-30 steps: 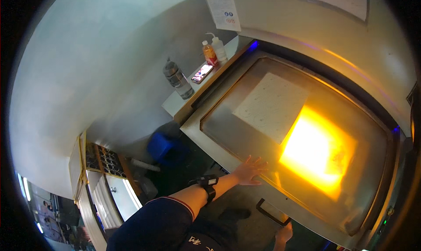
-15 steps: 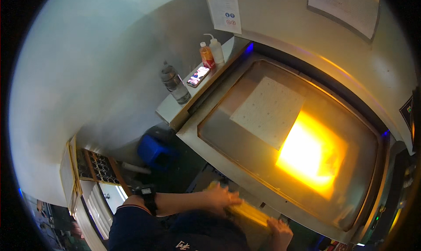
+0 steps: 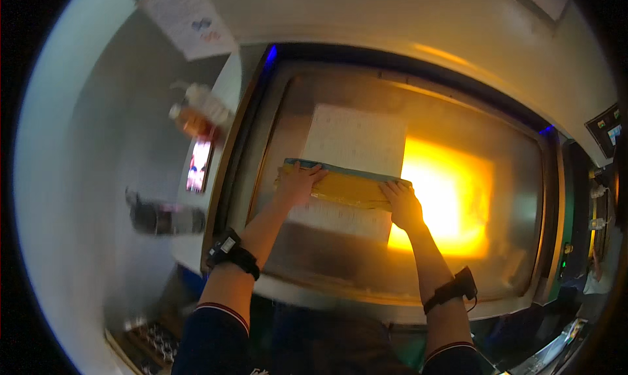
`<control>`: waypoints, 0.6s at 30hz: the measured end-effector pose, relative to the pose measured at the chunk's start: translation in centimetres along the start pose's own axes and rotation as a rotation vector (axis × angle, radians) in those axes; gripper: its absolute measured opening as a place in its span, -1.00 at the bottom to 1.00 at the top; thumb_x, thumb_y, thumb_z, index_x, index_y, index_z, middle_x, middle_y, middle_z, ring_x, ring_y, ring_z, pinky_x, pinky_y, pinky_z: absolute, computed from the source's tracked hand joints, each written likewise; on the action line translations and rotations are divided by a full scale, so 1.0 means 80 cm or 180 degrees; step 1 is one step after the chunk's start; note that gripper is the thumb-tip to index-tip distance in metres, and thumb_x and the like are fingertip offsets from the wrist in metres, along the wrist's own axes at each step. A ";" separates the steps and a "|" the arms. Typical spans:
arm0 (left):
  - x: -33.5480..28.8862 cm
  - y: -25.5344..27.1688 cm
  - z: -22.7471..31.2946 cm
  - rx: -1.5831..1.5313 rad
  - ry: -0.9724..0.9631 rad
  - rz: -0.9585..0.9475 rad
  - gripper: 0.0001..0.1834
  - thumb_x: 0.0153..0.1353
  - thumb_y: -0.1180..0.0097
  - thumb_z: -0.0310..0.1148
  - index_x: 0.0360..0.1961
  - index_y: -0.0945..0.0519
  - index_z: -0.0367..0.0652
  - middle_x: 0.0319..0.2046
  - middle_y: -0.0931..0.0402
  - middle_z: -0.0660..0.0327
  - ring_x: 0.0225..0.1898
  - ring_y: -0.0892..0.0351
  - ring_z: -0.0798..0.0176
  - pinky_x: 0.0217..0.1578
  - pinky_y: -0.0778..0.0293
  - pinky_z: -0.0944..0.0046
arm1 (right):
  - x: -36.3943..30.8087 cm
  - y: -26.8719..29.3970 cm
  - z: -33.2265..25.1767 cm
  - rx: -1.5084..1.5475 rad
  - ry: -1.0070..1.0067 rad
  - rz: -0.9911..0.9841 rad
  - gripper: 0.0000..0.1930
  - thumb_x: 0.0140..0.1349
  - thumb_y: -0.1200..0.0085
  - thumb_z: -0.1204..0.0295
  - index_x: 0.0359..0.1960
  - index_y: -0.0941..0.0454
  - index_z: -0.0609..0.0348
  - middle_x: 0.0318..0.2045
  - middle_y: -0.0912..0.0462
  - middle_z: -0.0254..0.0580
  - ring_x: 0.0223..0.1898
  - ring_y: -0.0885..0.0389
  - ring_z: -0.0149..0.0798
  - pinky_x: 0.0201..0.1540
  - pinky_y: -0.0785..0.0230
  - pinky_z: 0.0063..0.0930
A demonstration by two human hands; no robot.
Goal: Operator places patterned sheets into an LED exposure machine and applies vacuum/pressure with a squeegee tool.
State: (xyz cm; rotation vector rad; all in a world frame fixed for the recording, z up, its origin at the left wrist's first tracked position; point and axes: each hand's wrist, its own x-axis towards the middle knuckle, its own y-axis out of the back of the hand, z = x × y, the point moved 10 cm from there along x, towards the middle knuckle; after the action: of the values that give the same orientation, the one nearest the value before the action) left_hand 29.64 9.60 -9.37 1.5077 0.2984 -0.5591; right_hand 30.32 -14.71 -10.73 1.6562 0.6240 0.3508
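Observation:
A wide yellow squeegee (image 3: 350, 187) with a blue-grey strip along its far edge extends left to right across the white sheet (image 3: 356, 131). Its left end is gripped by my left hand (image 3: 299, 183), fingers over the top. My right hand (image 3: 403, 206) is closed around the right end. Beneath them, the sheet lies on the large framed glass bed (image 3: 517, 224), its middle covered by the squeegee. Whether the blade presses on the sheet, I cannot tell. Right beside the sheet glows a bright yellow lit area (image 3: 445, 205).
A raised frame edge (image 3: 392, 300) surrounds the bed. On the ledge at the left stand a clear bottle (image 3: 167, 218), an orange bottle (image 3: 193, 122) and a white squeeze bottle (image 3: 208, 103), near a phone (image 3: 199, 165). A paper notice (image 3: 186, 18) hangs on the wall.
Both hands have moved up and forward from below the bed's near edge, carrying the squeegee over the white sheet. The head view has turned and shifted, so the bed appears more level.

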 end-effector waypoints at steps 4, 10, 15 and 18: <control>0.148 0.083 -0.044 -0.0067 -0.0091 0.0472 -0.27 0.28 -0.04 -0.45 0.43 -0.16 0.37 0.47 -0.04 0.49 0.42 -0.07 -0.21 0.25 -0.03 -0.61 | 0.141 0.022 0.092 0.0145 -0.0330 0.0178 -0.25 0.03 -0.04 0.64 0.34 -0.29 -0.16 0.32 -0.36 -0.18 0.32 -0.30 0.05 0.38 -0.08 0.00; 0.335 0.138 -0.109 -0.0017 -0.0140 0.0952 -0.24 0.26 -0.02 -0.50 0.43 -0.15 0.38 0.47 -0.05 0.44 0.43 -0.08 -0.13 0.28 0.05 -0.61 | 0.308 0.049 0.184 -0.0157 -0.0467 0.0543 -0.24 0.10 0.01 0.62 0.37 -0.26 -0.32 0.36 -0.33 -0.24 0.35 -0.31 -0.02 0.38 -0.14 -0.03; 0.382 0.150 -0.141 -0.0130 0.0068 0.1014 -0.22 0.23 -0.09 -0.47 0.43 -0.15 0.38 0.46 -0.06 0.43 0.44 -0.06 -0.09 0.27 0.08 -0.64 | 0.355 0.050 0.201 -0.0121 -0.0406 0.0617 -0.24 0.07 0.03 0.66 0.38 -0.27 -0.20 0.37 -0.31 -0.22 0.37 -0.26 -0.01 0.39 -0.14 -0.22; 0.354 0.140 -0.153 0.0128 -0.0002 0.1239 -0.16 0.19 -0.17 -0.43 0.44 -0.12 0.39 0.47 -0.02 0.46 0.45 -0.02 -0.10 0.26 0.08 -0.65 | 0.349 0.043 0.173 -0.0426 -0.0326 0.0740 -0.33 0.14 0.03 0.57 0.34 -0.32 -0.25 0.35 -0.35 -0.28 0.34 -0.31 0.00 0.37 -0.16 -0.08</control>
State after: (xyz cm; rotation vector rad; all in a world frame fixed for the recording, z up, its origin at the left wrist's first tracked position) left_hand 61.15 16.72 -15.24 1.5538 -0.0105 -0.2563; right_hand 61.24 -9.99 -13.17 1.6096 0.3247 0.4624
